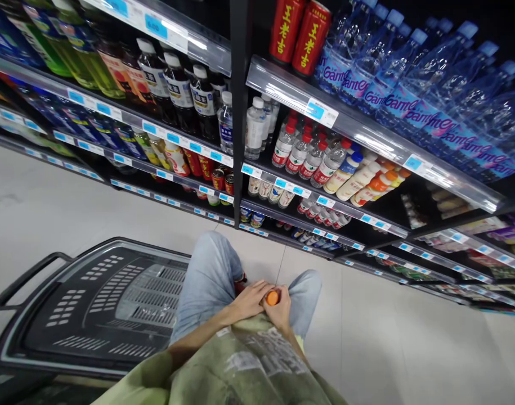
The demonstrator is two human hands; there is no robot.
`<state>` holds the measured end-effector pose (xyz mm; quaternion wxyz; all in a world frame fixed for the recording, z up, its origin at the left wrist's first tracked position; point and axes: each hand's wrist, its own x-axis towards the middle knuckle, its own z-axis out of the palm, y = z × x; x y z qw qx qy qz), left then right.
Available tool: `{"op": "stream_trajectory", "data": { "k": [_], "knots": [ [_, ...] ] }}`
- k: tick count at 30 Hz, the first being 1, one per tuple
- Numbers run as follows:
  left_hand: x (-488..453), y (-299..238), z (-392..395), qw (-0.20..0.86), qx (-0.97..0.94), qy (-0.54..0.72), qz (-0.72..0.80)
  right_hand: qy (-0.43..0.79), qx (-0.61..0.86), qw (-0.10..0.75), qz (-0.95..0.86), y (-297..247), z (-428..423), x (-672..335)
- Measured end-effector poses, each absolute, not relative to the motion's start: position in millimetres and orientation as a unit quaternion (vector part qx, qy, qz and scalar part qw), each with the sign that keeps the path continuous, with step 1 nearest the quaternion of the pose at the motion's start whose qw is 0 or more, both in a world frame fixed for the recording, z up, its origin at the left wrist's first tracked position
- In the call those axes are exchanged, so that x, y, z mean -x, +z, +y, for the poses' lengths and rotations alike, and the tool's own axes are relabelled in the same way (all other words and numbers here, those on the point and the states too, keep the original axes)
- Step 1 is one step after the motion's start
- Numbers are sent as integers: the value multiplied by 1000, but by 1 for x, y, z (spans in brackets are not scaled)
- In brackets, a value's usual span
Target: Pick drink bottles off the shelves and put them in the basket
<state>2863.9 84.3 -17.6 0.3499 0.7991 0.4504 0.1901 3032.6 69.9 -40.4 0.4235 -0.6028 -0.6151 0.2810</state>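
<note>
Both hands meet in front of me at knee height, around a bottle with an orange cap (273, 298). Only the cap shows clearly; the body is hidden by the hands and by the view from above. My right hand (283, 310) curls round the bottle's right side, the fingers closed on it. From the left, my left hand (249, 301) lies against the bottle with its fingertips at the cap's edge. On the floor to my left stands a black shopping basket (71, 337) with a slotted bottom.
Ahead are drink shelves with price-tag rails (189, 143). They hold large blue water bottles (367, 84), red cans (311, 36), red-capped water bottles (299, 152) and dark tea bottles (179, 87). A dark upright post (239, 112) divides the shelves. Pale tiles (367, 326) cover the floor.
</note>
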Motion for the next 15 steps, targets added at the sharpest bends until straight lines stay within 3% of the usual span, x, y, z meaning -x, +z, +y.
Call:
{"op": "stream_trajectory", "data": {
  "k": [4, 8, 15],
  "knots": [
    [-2862, -22, 84, 336, -789, 182, 481, 329, 600, 451, -573, -37, 70, -3031],
    [-2848, -21, 84, 316, -754, 254, 517, 393, 566, 447, -570, -31, 71, -3036],
    [-2804, 11, 74, 231, -639, 405, 612, 353, 642, 448, -512, -34, 85, -3074]
  ]
}}
